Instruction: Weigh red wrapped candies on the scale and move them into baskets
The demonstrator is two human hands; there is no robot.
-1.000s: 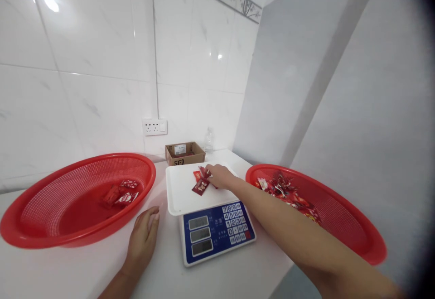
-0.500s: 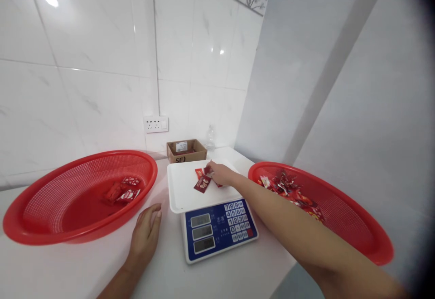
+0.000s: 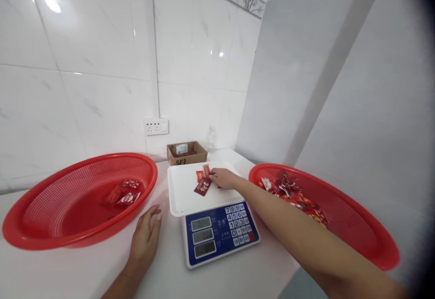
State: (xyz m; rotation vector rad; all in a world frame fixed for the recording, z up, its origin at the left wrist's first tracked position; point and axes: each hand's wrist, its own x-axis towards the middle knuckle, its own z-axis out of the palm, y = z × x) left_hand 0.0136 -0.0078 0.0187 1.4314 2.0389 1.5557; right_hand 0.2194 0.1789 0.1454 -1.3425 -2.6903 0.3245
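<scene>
My right hand [image 3: 224, 178] reaches over the white pan [image 3: 181, 197] of a blue electronic scale [image 3: 220, 233], fingers curled beside several small red packets [image 3: 203, 180] lying on the pan. Whether the fingers grip a packet is hidden. My left hand [image 3: 146, 238] lies flat and open on the white counter, just left of the scale and in front of the left red basket [image 3: 50, 226]. That basket holds a few red packets [image 3: 122, 192]. The right red basket [image 3: 356, 235] holds a heap of red packets [image 3: 292, 195].
A small open cardboard box [image 3: 186, 153] and a clear bottle [image 3: 210, 139] stand against the tiled wall behind the scale. A wall socket [image 3: 155, 126] sits above the counter. A grey partition wall rises at the right, close behind the right basket.
My right hand has shifted slightly right on the pan, and one small packet now lies apart at the pan's far side. The left hand has stayed put.
</scene>
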